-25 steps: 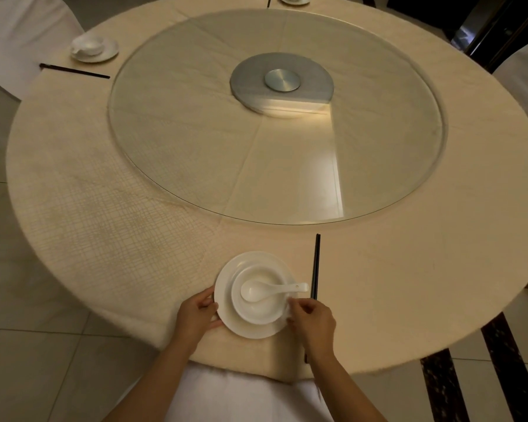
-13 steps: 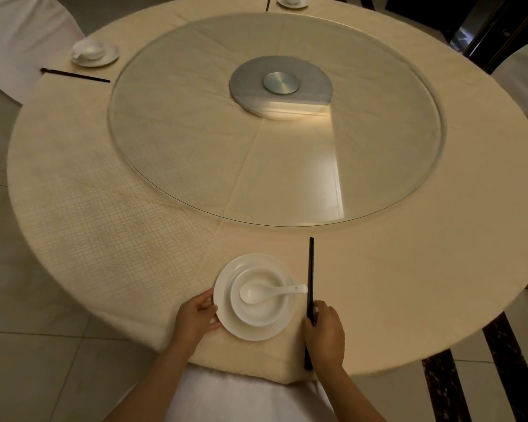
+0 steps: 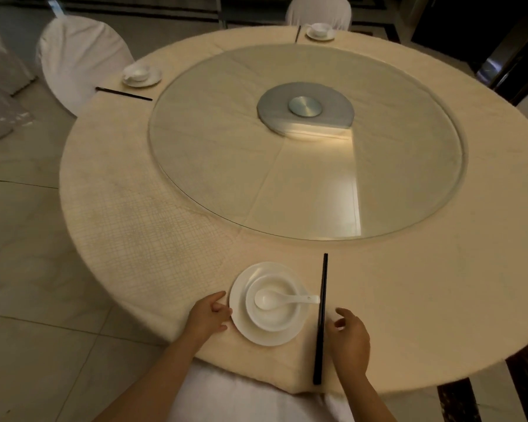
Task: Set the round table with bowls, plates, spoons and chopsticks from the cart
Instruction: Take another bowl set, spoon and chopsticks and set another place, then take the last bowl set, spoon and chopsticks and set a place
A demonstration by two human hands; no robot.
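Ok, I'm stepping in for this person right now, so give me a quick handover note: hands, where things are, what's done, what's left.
Left hand: fingers on the near plate's left rim.
Right hand: open, just right of the chopsticks, not touching them.
Near setting: bowl on the plate, spoon in the bowl with its handle pointing right, chopsticks lying to the right.
Done: this setting, plus a far left setting and a far setting, each with chopsticks.
Left: the right side of the table shows no settings.
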